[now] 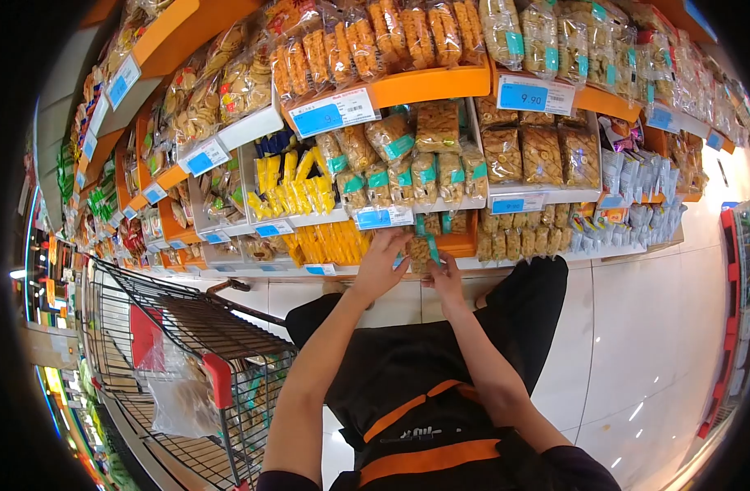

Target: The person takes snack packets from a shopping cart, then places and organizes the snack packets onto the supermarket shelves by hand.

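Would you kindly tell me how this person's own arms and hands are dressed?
The left hand and right hand are bare, with no gloves showing. Dark, short sleeves end above the elbows, leaving both forearms uncovered.

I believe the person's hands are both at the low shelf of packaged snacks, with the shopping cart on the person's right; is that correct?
Not quite: the head view shows the shopping cart on the person's left. The left hand and right hand are indeed at the low shelf of packaged snacks.
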`<state>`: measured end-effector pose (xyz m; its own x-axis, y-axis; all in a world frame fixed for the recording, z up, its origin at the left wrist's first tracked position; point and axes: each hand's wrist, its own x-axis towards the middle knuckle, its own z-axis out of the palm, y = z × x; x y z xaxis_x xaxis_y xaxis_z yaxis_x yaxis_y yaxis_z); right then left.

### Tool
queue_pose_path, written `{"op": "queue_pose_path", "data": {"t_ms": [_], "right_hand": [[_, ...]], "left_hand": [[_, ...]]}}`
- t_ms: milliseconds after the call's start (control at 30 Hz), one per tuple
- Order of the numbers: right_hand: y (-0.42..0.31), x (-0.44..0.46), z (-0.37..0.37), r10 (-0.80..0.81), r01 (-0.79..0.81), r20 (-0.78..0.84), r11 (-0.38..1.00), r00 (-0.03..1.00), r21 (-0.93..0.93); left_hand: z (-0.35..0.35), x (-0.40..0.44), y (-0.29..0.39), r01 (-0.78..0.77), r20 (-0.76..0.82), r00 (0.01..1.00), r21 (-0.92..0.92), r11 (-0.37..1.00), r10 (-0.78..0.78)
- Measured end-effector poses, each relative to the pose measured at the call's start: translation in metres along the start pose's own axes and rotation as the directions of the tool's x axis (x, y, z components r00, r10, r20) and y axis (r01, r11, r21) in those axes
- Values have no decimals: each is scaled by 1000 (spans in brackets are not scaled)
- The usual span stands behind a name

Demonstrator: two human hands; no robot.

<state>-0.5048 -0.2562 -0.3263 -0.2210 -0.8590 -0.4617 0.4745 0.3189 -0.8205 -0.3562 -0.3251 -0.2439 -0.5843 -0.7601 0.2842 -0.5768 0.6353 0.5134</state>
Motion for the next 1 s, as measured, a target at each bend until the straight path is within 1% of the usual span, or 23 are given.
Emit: {"op": "queue_pose_path", "data": {"t_ms": [100, 200, 300, 333, 367, 400, 433, 533, 633, 667, 733, 767, 800, 833, 933, 1000], "right_hand": [[2, -2, 2, 7, -6, 26, 1000, 1000, -29], [-1, -6, 4, 26, -23, 47, 999, 999, -48], [-3, -9, 3, 59, -56, 64, 997, 996, -44], [-4, -10, 3, 73, -71, 71, 997, 995, -39], [-3, -11, 3, 70, -67, 64, 997, 995, -47], [-1, -11, 4, 67, -64, 59, 996, 996, -56], [2, -12, 5, 65, -62, 54, 996, 996, -66], [9, -13, 4, 50, -49, 36, 999, 998, -14], [8, -9, -8, -28, 27, -8, 999, 1000, -24], [7, -6, -13, -20, 21, -34, 1000, 999, 19], [-5, -5, -19, -1, 10, -90, 994, 996, 107], [-9, -5, -21, 14, -2, -105, 994, 994, 111], [-15, -7, -20, 13, -1, -94, 992, 996, 127], [-20, -10, -16, 11, 0, -82, 990, 997, 142], [-24, -12, -1, 7, -5, -11, 989, 1000, 149], [-23, -12, 6, 12, -16, 34, 990, 999, 137]], "left_hand": [[11, -6, 7, 191, -193, 960, -88, 978, -205], [28, -18, 0, 397, -265, 839, -299, 868, -475], [56, -42, -10, 548, -362, 741, -159, 821, -565], [59, -44, -8, 587, -214, 625, -505, 633, -750], [61, -46, -7, 558, 4, 516, -761, 332, -857], [60, -46, -2, 463, 256, 430, -886, -33, -866], [56, -44, 6, 366, 327, 456, -917, -161, -827], [58, -38, 10, 159, 323, 479, -946, -281, -816], [48, -26, 17, 193, 358, 434, -933, -303, -827], [47, -25, 16, 312, 303, 478, -936, -163, -825], [46, -27, 14, 505, 215, 578, -852, 139, -788], [45, -27, 11, 512, -2, 685, -710, 483, -729], [41, -25, 10, 459, -178, 790, -463, 758, -587], [37, -24, 9, 353, -289, 878, -147, 924, -382], [19, -19, 7, 510, -115, 849, -74, 857, -515], [11, -18, -4, 461, -96, 881, -39, 887, -462]]}}
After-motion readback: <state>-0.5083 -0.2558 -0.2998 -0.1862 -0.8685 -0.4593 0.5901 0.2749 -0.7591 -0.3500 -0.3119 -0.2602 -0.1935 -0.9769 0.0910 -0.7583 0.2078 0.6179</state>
